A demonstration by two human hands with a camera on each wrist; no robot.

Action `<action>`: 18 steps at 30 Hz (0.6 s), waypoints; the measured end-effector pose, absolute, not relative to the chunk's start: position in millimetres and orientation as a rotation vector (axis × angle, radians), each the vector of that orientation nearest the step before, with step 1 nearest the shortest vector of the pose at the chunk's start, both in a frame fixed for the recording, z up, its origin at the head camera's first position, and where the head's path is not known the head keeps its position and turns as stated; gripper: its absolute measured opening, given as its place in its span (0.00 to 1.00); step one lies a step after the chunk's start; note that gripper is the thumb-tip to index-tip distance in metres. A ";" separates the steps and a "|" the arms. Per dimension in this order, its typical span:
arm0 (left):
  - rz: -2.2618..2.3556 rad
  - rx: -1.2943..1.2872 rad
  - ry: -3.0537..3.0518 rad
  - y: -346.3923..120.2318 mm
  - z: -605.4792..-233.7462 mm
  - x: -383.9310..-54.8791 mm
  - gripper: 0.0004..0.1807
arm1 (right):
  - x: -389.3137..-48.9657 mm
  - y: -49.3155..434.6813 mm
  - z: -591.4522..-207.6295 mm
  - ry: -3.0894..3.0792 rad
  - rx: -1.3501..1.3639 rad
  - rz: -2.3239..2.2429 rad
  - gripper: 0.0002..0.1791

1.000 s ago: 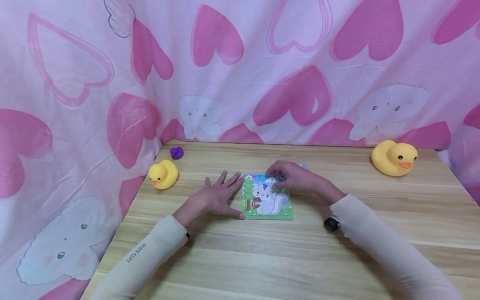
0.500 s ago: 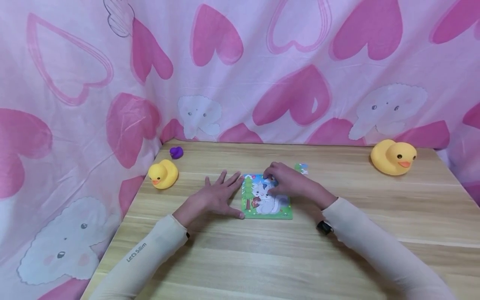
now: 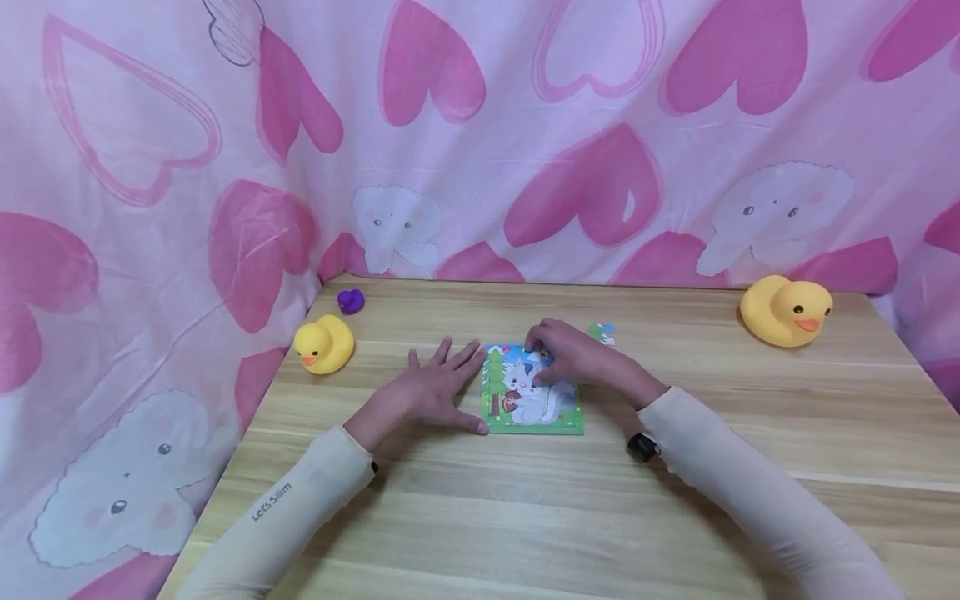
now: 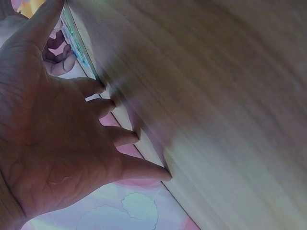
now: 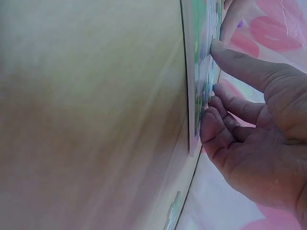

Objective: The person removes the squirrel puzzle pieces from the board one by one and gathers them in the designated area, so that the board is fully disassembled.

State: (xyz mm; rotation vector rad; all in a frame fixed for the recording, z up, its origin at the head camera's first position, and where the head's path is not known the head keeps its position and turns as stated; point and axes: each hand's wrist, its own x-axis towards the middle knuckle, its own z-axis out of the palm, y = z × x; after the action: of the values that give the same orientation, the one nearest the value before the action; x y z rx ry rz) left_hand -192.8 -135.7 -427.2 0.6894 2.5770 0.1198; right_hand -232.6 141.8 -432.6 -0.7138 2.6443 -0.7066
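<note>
A square jigsaw puzzle [image 3: 536, 408] with a grey-white squirrel, a nut and a green tree lies flat on the wooden table. My left hand [image 3: 429, 390] rests beside it, fingers spread, thumb tip at its lower left corner and index tip at its upper left. My right hand [image 3: 573, 354] reaches over the upper right of the puzzle and hides that part. In the right wrist view the thumb [image 5: 240, 60] and index tip touch the puzzle face, apart from each other, with the other fingers bent beside them. One loose puzzle piece [image 3: 602, 333] lies behind the right hand.
Toward the left back of the table [image 3: 480, 517] sit a yellow rubber duck [image 3: 325, 344] and a small purple duck [image 3: 350, 301]. A larger yellow duck [image 3: 786, 311] stands at the back right. A pink heart-print curtain [image 3: 465, 167] hangs behind and along the left side.
My right hand has shifted slightly left over the puzzle, uncovering more of the loose piece behind it. My left hand keeps its place at the puzzle's left edge.
</note>
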 end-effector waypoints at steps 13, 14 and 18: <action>0.105 0.685 2.575 -133.6 -426.7 -193.6 0.69 | -237.1 144.6 -432.6 2.618 -0.705 -0.747 0.29; 0.107 0.683 2.573 -133.7 -426.6 -193.5 0.69 | -238.1 144.6 -431.9 2.604 -0.703 -0.752 0.28; 0.100 0.678 2.569 -134.8 -426.9 -193.1 0.69 | -242.2 143.2 -429.7 2.555 -0.699 -0.771 0.26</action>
State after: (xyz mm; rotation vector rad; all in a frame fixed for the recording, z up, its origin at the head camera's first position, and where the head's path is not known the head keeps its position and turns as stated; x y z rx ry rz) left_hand -193.1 -134.8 -426.9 0.6776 2.5688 0.0996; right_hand -242.2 143.2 -429.7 -0.6992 2.5548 -0.7705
